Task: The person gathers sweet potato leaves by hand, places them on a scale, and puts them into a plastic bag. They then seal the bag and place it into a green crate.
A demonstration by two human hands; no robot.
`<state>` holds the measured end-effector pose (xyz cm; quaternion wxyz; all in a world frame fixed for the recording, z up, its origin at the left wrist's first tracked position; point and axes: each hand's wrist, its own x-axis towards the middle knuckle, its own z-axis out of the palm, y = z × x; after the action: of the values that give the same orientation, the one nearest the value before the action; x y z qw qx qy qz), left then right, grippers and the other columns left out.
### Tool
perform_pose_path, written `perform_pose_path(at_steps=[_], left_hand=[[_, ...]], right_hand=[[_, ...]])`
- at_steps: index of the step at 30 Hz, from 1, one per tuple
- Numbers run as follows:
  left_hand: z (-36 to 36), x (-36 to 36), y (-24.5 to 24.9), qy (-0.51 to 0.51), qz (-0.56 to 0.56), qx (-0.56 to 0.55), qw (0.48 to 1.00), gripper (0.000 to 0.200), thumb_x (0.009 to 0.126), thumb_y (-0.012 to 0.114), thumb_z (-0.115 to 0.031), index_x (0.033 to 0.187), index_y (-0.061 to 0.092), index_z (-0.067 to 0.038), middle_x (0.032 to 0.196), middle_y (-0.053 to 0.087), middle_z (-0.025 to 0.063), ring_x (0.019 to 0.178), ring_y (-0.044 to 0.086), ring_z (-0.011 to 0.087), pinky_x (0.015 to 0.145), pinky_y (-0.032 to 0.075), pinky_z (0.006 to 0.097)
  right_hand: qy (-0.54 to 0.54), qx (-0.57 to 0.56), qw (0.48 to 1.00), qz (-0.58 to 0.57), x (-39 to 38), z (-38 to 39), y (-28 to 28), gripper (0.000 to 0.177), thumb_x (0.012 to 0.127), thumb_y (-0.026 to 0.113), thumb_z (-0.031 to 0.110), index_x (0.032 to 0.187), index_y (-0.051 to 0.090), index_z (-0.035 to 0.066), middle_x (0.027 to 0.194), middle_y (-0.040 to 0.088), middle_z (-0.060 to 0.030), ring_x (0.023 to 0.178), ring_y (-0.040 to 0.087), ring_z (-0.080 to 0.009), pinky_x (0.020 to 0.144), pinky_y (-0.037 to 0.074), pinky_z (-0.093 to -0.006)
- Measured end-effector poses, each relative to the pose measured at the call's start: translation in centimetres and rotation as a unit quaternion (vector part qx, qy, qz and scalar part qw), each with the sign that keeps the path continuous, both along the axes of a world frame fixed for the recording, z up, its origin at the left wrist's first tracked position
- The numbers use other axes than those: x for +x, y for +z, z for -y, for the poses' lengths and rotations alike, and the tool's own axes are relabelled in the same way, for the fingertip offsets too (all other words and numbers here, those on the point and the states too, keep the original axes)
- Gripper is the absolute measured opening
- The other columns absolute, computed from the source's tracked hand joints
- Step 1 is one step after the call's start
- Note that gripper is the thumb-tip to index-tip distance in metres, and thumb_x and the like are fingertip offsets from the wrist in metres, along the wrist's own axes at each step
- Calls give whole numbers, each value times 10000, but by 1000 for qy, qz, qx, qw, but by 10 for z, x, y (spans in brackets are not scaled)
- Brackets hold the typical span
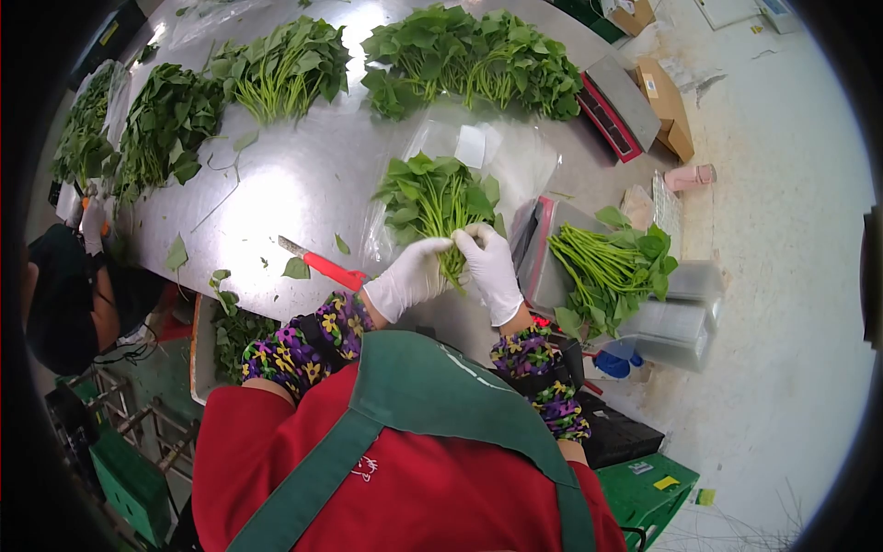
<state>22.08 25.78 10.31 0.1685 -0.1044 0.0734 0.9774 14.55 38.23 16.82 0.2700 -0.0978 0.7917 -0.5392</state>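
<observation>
A bunch of leafy greens [428, 198] lies in front of me on the metal table, its leaves pointing away and its stems towards me. My left hand [409, 279], in a white glove, closes on the stems from the left. From the right, my gloved right hand [492, 273] pinches the same stems near their lower part. Under the leaves spreads a clear plastic bag [382, 235]. Just left of my left hand lies a knife with a red handle [333, 270]. Another bunch of greens [598, 267] rests on a scale [552, 290] to my right.
Large piles of greens [469, 60] line the far side of the metal table [267, 184]. A second scale-like device [618, 115] and a cardboard box [664, 106] stand at the far right. A crate of leaves [235, 345] sits below the left edge. A co-worker's gloved hand [93, 225] is at far left.
</observation>
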Motion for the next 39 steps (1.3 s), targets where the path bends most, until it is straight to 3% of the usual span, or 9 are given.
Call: perform_pose_path(at_steps=[5, 8, 10, 13, 20, 22, 24, 26, 39], left_hand=[[-1, -6, -24, -45, 45, 7, 998, 305, 985, 576, -284, 1186, 593, -54, 1012, 688, 88, 792, 685, 198, 742, 593, 330], [5, -13, -11, -70, 27, 2, 997, 294, 997, 567, -307, 1158, 603, -63, 937, 696, 58, 759, 685, 175, 730, 594, 328], [-1, -15, 16, -35, 101, -23, 994, 287, 998, 568, -306, 1157, 605, -70, 908, 692, 43, 724, 676, 159, 703, 592, 324], [1, -17, -2, -7, 142, -58, 988, 286, 995, 577, -307, 1173, 595, -83, 877, 677, 22, 707, 661, 144, 684, 583, 319], [15, 4, 20, 63, 32, -151, 986, 329, 1011, 556, -293, 1249, 552, -67, 958, 644, 29, 762, 619, 148, 689, 537, 293], [10, 12, 21, 82, 8, -201, 976, 353, 985, 599, -290, 1271, 527, -97, 987, 640, 27, 839, 634, 143, 783, 541, 317], [-5, 27, 42, 200, 10, -146, 969, 313, 1009, 562, -239, 1259, 550, -52, 998, 634, 32, 779, 598, 119, 720, 516, 292], [-7, 29, 47, 214, -1, -189, 958, 310, 1002, 570, -236, 1251, 545, -54, 989, 627, 30, 791, 596, 115, 725, 513, 284], [26, -16, 60, 359, 41, -363, 859, 372, 986, 606, -267, 1274, 518, -48, 927, 588, -16, 782, 571, 77, 704, 491, 228]], right_hand=[[-37, -64, 997, -38, 19, -9, -6, 221, 933, 649, 194, 996, 639, -18, 890, 603, -63, 566, 568, -122, 406, 441, -240], [-71, -72, 995, 1, 27, -11, -2, 159, 952, 627, 128, 1018, 622, -17, 828, 627, -30, 687, 599, -107, 669, 496, -256], [-4, -38, 939, -342, 24, -15, -20, 145, 963, 609, 120, 1016, 631, -13, 883, 659, -63, 669, 629, -140, 622, 518, -277], [-70, -134, 973, -173, 46, -11, 23, 143, 989, 567, 110, 984, 614, -25, 872, 684, -80, 719, 644, -166, 725, 512, -295], [-121, -216, 942, -226, 48, 0, 71, 120, 1025, 487, 114, 993, 547, 15, 787, 651, -41, 675, 585, -99, 622, 473, -263], [-29, -148, 965, -213, 61, 28, 99, 155, 968, 578, 146, 888, 643, 30, 741, 653, -80, 664, 623, -210, 616, 497, -342], [303, -116, 801, -503, 61, 60, 104, 198, 796, 678, 269, 924, 670, 117, 876, 640, -88, 816, 604, -305, 791, 469, -480], [314, -167, 767, -534, 84, 78, 114, 272, 799, 690, 268, 1036, 642, 142, 961, 652, -42, 940, 609, -277, 887, 448, -455], [245, -66, 884, -392, -1, 2, 10, 187, 878, 646, 152, 1024, 665, 37, 888, 666, -153, 740, 637, -310, 711, 511, -399]])
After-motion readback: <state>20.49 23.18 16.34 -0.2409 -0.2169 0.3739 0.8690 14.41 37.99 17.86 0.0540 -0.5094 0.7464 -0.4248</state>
